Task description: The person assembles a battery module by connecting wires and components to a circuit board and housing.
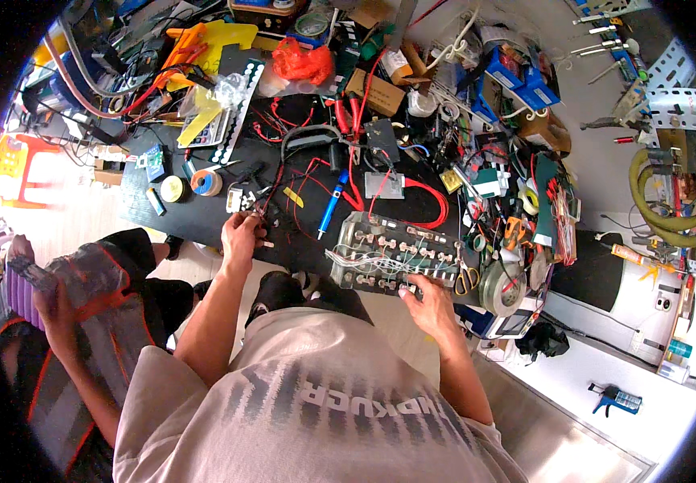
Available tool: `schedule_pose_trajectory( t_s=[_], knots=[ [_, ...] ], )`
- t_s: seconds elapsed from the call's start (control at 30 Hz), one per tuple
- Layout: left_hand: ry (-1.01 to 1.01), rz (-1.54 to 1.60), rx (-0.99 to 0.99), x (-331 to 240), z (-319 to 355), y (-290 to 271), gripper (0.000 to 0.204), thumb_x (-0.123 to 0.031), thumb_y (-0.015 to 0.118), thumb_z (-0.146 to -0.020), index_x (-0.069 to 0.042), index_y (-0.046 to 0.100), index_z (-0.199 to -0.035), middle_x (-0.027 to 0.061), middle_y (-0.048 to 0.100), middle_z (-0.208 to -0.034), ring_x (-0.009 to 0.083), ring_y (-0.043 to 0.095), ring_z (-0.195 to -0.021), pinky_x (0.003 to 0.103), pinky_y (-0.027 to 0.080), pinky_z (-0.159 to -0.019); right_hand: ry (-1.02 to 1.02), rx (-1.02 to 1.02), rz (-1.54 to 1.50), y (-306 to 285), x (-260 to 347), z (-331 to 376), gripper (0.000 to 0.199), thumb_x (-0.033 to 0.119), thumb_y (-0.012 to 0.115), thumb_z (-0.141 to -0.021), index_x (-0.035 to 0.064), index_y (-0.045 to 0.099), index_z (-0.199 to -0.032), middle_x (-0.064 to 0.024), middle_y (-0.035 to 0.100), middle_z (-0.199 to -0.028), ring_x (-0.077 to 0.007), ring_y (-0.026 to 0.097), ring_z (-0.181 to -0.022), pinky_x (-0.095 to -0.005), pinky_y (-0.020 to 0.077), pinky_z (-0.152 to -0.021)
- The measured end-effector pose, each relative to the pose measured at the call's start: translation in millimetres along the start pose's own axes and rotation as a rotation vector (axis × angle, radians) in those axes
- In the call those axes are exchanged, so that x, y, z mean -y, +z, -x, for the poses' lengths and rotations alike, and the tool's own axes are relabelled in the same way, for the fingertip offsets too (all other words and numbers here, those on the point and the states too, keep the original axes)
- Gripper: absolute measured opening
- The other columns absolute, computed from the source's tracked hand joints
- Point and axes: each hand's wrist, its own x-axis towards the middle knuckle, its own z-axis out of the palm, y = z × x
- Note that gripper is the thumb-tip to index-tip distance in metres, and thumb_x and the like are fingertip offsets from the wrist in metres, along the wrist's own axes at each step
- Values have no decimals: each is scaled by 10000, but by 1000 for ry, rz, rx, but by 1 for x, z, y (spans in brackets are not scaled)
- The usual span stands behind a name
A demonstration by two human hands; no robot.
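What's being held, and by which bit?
Can't tell: the right hand is at the near edge of the clear tray, the left hand by small parts.

Black table [296,248] under tray [355,223], blue tool [333,207]

Markings, my view from above: pale block lettering [370,400] crosses the front of my shirt [304,439], upside down to me, over a dark streaked print. It is the only text large enough for me to read. Blue box [539,93], far right of bench: a pale patch on its side, too small for me to tell whether it is print.
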Motion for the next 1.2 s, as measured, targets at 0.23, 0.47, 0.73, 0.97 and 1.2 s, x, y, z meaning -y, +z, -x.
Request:
schedule_pose_trajectory(
  t_s=[0.23,0.47,0.73,0.97,1.2],
  knots=[
    [8,-30,-24,-14,10,2,209,-229,667,-985,-37,698,-1060,32,685,-898,135,651,-751,291,524,-619,-28,-71,-117,-11,-2,-2,381,288,751,-957,44,713,-1248,-203,751,-1181,-403,712,-1082,-477,563,-938],
    [88,-188,-112,11,26,-26,201,-239,670,-998,-43,684,-1039,15,661,-861,137,613,-746,311,520,-662,-24,-248,-359,-48,-31,-115,574,242,750,-970,45,553,-1472,-164,767,-1203,-243,755,-1026,-381,581,-923],
    [-5,-97,-263,56,100,-61,282,-293,677,-1006,-43,699,-1135,45,710,-1007,162,673,-853,329,543,-705,142,-140,-709,-43,-50,-292,612,259,721,-1001,106,477,-1541,-100,710,-1234,-167,718,-878,-354,539,-750],
    [-56,-31,-326,66,152,-6,250,-264,656,-1025,-33,687,-1115,87,744,-1058,185,695,-861,334,553,-714,77,-234,-897,-27,-36,-324,218,84,651,-1023,42,696,-1233,-62,750,-997,-140,712,-803,-279,548,-689],
    [118,77,110,-1,136,149,193,-162,638,-1030,-2,700,-1119,49,727,-990,138,661,-888,294,517,-791,-14,206,-1364,-73,7,-246,202,74,682,-998,21,701,-1192,-88,745,-1019,-181,716,-871,-306,587,-777]
  ],
)
